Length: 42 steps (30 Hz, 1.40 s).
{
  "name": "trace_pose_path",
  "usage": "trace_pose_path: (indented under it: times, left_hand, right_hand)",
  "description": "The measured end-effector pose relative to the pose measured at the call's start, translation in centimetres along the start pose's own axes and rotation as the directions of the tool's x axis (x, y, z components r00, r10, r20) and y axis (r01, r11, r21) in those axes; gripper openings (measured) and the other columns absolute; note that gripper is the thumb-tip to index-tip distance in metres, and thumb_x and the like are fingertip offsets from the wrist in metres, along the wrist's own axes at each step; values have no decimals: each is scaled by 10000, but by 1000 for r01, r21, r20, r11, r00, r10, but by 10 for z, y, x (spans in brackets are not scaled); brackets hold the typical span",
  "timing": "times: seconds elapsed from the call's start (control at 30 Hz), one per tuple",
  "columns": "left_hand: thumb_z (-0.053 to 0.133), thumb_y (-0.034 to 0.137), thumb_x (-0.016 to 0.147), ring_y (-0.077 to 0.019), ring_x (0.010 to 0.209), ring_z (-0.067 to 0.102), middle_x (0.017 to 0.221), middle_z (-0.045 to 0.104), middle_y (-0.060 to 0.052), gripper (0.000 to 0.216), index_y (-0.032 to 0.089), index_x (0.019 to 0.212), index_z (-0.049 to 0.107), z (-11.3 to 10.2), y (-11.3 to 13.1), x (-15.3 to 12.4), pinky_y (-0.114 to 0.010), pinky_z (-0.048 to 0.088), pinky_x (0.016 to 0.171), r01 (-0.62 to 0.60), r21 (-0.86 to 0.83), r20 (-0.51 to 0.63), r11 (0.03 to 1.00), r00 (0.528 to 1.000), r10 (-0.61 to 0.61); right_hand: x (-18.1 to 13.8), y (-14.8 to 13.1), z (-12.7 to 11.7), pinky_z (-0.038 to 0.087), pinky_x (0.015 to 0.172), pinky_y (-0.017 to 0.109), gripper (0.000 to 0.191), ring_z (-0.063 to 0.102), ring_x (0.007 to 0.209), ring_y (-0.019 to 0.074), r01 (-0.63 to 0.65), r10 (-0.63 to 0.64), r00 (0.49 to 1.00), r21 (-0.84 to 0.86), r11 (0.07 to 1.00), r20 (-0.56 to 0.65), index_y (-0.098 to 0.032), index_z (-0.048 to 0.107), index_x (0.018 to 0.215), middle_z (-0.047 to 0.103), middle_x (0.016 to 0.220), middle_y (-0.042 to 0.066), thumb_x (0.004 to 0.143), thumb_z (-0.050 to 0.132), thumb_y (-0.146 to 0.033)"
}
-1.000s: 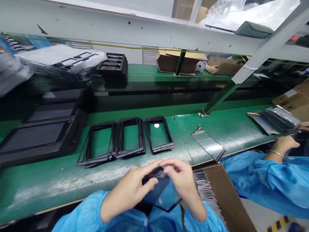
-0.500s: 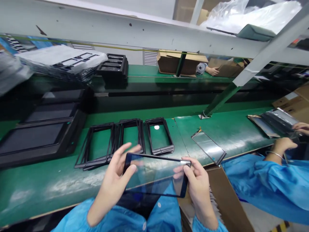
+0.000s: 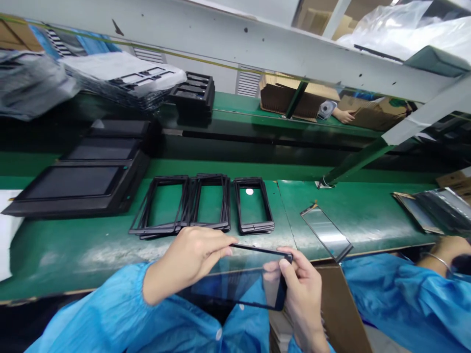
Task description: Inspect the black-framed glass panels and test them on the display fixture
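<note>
Right in front of the blue smock (image 3: 172, 318), in the lower middle of the frame, a dark-rimmed see-through panel (image 3: 239, 282) is held up in the air. The right hand (image 3: 303, 289) grasps its right end, thumb on the near face, fingers showing through from behind. The left hand (image 3: 187, 260) has thumb and forefinger pinched on the top edge; I can't make out its other fingers well. Below and to the right stands an open carton (image 3: 340, 306).

Just past the hands, on the green bench (image 3: 88, 252), lie three piles of black frames (image 3: 256, 229), the left two touching and loosely stacked. A clear sheet (image 3: 326, 228) lies slantwise right of centre, and at the right edge a co-worker's hand (image 3: 451, 250) shows, a bangle at the wrist. Dark screens (image 3: 75, 181) rest on a black stand at the left.

Farther back, the upper left holds a wrapped stack (image 3: 123, 73) beside black trays (image 3: 193, 90); folded cardboard (image 3: 281, 95) stands above centre.
</note>
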State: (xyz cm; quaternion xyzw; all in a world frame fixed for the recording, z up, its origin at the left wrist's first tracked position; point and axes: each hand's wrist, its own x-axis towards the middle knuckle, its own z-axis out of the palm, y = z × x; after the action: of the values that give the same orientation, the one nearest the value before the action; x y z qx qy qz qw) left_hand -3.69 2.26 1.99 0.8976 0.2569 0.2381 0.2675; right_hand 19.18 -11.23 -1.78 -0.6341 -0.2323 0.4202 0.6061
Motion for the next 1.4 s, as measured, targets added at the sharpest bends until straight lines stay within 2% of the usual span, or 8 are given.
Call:
trace_pose_path:
  times: [0.1, 0.2, 0.33, 0.4, 0.47, 0.8, 1.07, 1.4]
  left_hand:
    - [557, 262, 1048, -257, 983, 803, 1103, 838, -70, 301, 258, 1247, 783, -3, 3, -2, -314, 600, 819, 61, 2, 84, 998, 995, -61]
    - [552, 280, 1050, -251, 931, 805, 1083, 838, -58, 300, 260, 1268, 757, 0, 7, -2, -324, 591, 801, 262, -180, 151, 948, 960, -236]
    - [618, 416, 1023, -221, 781, 797, 1049, 825, -100, 351, 199, 1298, 650, 26, 10, -5, -283, 589, 649, 503, -708, 225, 495, 825, -518]
    - [683, 469, 985, -259, 892, 811, 1190, 801, -163, 502, 191, 1391, 581, 42, 12, -8, -300, 607, 688, 457, -847, 270, 271, 810, -521]
    - [715, 508, 965, -297, 1024, 800, 1324, 750, -207, 642, 204, 1498, 528, 54, 15, -12, -319, 614, 747, 423, -891, 309, 165, 831, -463]
    - [658, 512, 1012, -307, 1211, 743, 1501, 637, -221, 724, 298, 1651, 394, 47, 13, -21, -311, 578, 872, 528, -834, 490, 160, 842, -228]
    - [702, 478, 991, -299, 1101, 788, 1362, 735, -216, 632, 233, 1555, 557, 55, 15, -19, -342, 570, 895, 529, -832, 485, 167, 840, -242]
    - [708, 526, 974, -299, 1108, 790, 1354, 739, -218, 655, 245, 1547, 562, 55, 11, -20, -311, 562, 866, 561, -807, 507, 183, 818, -272]
  right_hand:
    - [6, -5, 1, 640, 583, 306, 403, 773, 551, 230, -16, 18, 997, -31, 999, 80, -194, 745, 1113, 835, 720, 85, 850, 825, -488]
    - [17, -11, 0, 668, 711, 369, 662, 820, 697, 266, -53, 39, 986, 86, 995, 162, -208, 638, 1389, 859, 841, 113, 857, 793, -570]
    - [25, -7, 7, 673, 787, 408, 978, 830, 940, 316, -70, 4, 980, 319, 945, 200, -224, 358, 1622, 817, 1194, 189, 852, 710, -713]
    - [23, -3, 14, 664, 702, 336, 1017, 835, 818, 269, -57, 6, 977, 234, 971, 212, -224, 273, 1650, 836, 1123, 155, 849, 809, -546]
    - [20, -1, 20, 627, 592, 266, 1017, 809, 666, 213, -42, 16, 983, 143, 989, 183, -220, 221, 1662, 849, 959, 85, 866, 828, -403]
    - [16, -11, 10, 590, 506, 204, 938, 798, 624, 186, -51, 29, 987, 136, 989, 157, -215, 262, 1641, 838, 898, 54, 892, 802, -383]
    - [16, -15, 11, 580, 494, 191, 935, 802, 635, 186, -73, 53, 990, 152, 986, 134, -228, 296, 1630, 834, 890, 37, 873, 819, -399]
    - [19, -14, 9, 591, 488, 220, 933, 810, 641, 211, -49, 33, 992, 131, 990, 123, -221, 290, 1630, 838, 892, 51, 878, 807, -418]
